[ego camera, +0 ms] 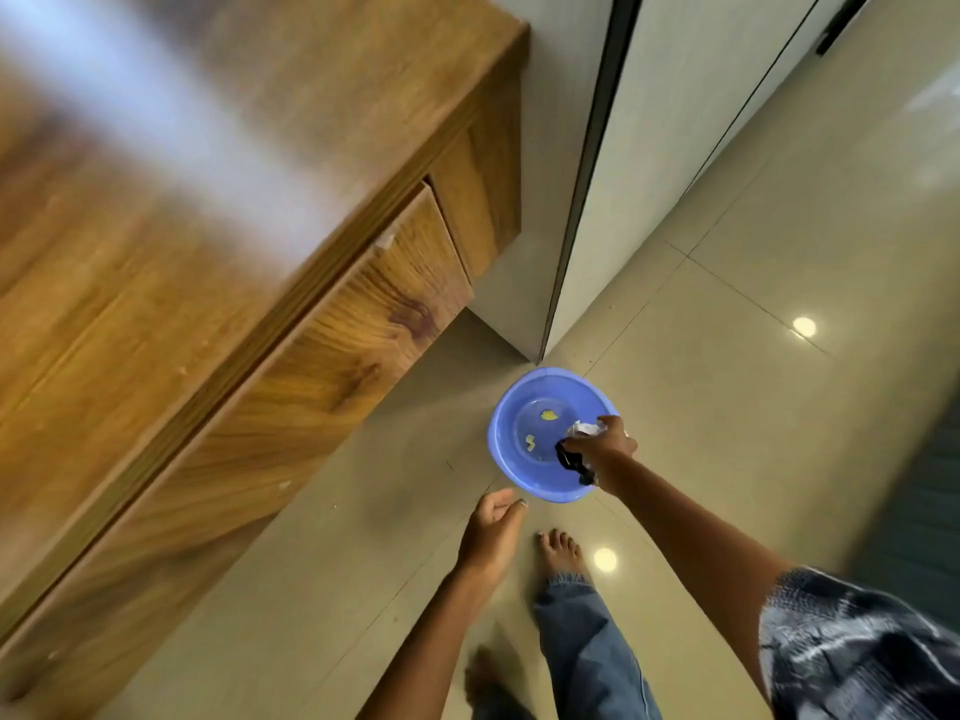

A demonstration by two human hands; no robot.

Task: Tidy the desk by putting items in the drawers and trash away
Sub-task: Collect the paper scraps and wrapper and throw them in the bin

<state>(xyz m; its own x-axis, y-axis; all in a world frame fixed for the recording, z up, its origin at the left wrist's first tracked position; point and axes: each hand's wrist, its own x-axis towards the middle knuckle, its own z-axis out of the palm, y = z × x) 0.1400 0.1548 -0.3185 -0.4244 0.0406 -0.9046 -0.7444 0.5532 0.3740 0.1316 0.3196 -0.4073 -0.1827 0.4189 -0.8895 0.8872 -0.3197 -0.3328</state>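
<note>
Right hand [602, 445] over the one blue basin [506, 462], fingers clamped on crumpled trash [574, 454]; two yellow scraps [548, 415] inside it; left hand [491, 532] beside, fingers loosely apart.

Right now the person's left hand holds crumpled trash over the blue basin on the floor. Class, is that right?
Not quite. The head view shows the right hand holding the crumpled trash over the blue basin on the floor; the left hand holds nothing.
</note>
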